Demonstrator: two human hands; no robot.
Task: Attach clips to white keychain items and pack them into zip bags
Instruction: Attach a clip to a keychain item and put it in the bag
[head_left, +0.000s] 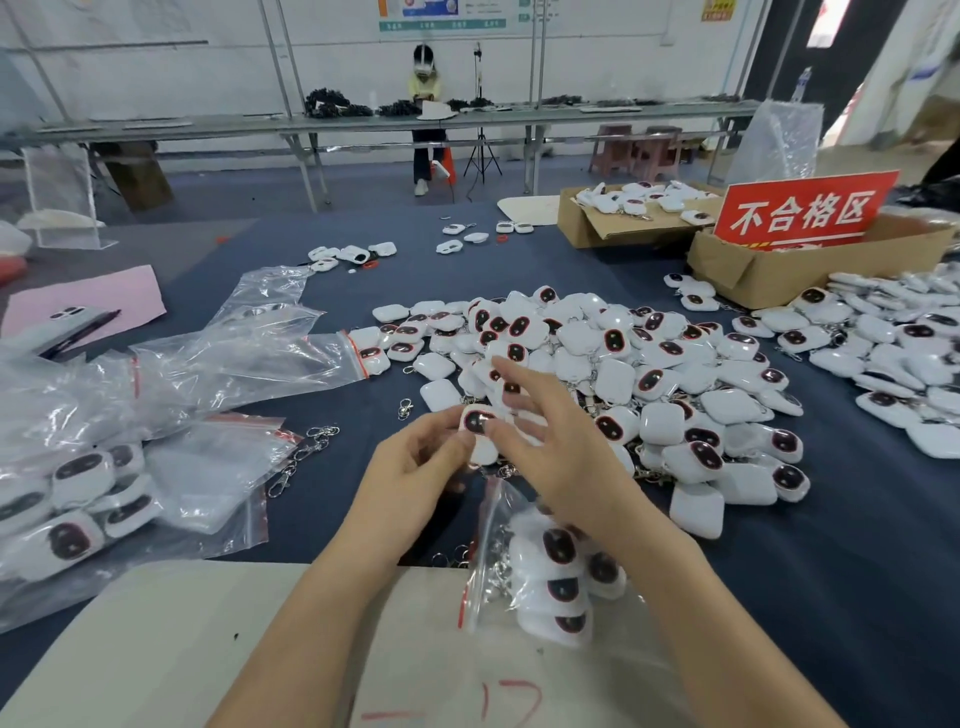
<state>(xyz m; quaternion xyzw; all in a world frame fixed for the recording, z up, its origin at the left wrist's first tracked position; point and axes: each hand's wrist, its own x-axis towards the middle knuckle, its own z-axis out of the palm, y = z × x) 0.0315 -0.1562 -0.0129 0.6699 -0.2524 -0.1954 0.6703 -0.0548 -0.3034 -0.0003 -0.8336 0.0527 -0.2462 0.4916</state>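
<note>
– At 8 o'clock from my hands: filled zip bags (78, 519), several white items in each, parked at the mat edge, out of the work zone. Empty zip bags (244, 358) at 10, probably kept there for an easy left reach.
– Clips?
– Loose clips (298, 460) at 9, just beside the filled bags. Close in, I'd guess for one grab per item.
– Hands?
– Left hand (410, 467): fingers curled round one keychain item (479, 428), dark face toward me, likely to check it and get at the ring. Right hand (550, 447) just beside it, fingers spread and straight, blurred, nothing in it that I can see. Can't tell if the thumb touches the item.
– Bag in progress?
– Open zip bag (519, 525) at 5, under my right forearm on the beige board (156, 649). It has at least four items in it, metal rings showing, and its mouth points toward the hands, so the drop is short.
– Stock?
– Main pile (623, 374) at 2, touching the work spot. Cardboard box (587, 228) at 1 holds more white items. The box with the red sign (805, 213) is further right, contents hidden.
</note>
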